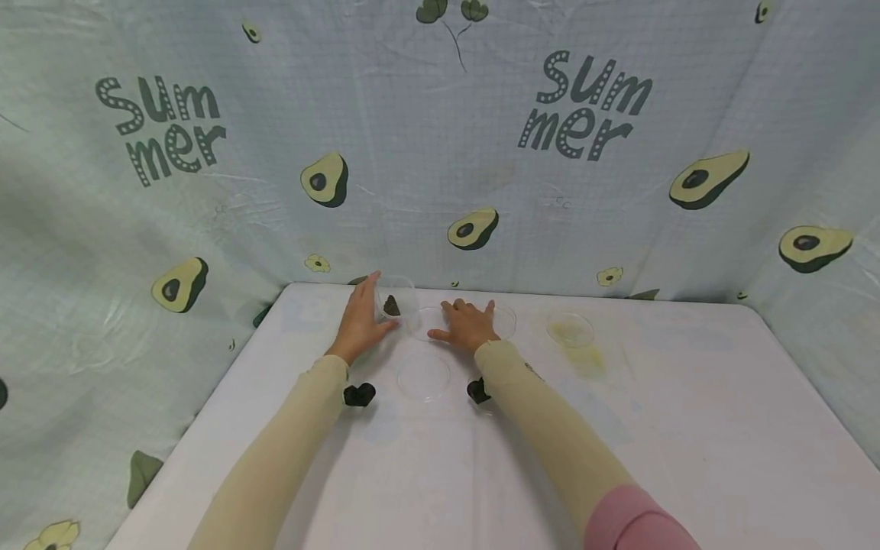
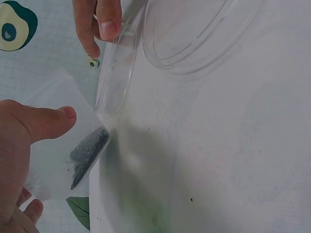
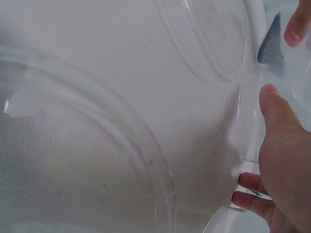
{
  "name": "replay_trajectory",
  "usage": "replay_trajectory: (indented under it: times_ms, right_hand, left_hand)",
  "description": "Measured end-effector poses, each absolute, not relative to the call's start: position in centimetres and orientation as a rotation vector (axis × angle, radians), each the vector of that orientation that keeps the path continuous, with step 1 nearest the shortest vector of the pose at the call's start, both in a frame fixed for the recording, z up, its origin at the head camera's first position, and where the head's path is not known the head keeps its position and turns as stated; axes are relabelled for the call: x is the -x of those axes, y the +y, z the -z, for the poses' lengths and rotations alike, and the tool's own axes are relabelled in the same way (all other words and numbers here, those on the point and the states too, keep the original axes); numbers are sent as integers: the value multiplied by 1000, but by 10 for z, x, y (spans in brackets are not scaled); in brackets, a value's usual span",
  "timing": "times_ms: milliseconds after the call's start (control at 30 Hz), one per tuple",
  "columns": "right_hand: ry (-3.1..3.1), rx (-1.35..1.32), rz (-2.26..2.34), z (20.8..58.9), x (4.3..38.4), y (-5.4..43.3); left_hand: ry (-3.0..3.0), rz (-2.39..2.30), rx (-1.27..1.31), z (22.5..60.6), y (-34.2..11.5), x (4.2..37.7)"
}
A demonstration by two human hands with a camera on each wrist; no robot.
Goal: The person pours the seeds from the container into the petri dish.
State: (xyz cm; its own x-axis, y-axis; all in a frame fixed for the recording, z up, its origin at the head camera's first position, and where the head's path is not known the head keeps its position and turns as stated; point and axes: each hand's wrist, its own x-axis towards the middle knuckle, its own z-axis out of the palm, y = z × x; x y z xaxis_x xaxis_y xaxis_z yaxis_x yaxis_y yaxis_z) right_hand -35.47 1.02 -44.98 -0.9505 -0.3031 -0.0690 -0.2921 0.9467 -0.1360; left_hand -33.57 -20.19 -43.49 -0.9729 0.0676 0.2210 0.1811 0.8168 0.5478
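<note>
My left hand [image 1: 360, 325] grips a clear plastic cup [image 2: 53, 90], its thumb lying across the side. The cup is tilted, with dark, grainy material [image 2: 90, 148] gathered in its lower corner. Beside it, my right hand [image 1: 469, 324] spreads over the back of the table, thumb stretched toward the left hand. Its fingertips are right at the rim of a clear round dish [image 2: 119, 73]. Another clear dish [image 1: 504, 322] shows partly behind the right hand. Nearer the body, between the forearms, a third clear dish [image 1: 424, 376] lies on the table.
To the right, a further clear dish [image 1: 571, 329] sits over a yellowish patch on the white table [image 1: 687, 428]. Printed cloth [image 1: 399, 114] hangs right behind the table's back edge. Some dark specks [image 2: 191, 199] lie on the tabletop near the left hand.
</note>
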Motion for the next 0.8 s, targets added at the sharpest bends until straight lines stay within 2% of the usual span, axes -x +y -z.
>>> replay_trajectory:
  times_ms: [800]
  right_hand:
    - [3011, 459, 148, 449, 354, 10]
  left_hand:
    - [-2763, 645, 288, 433, -193, 336]
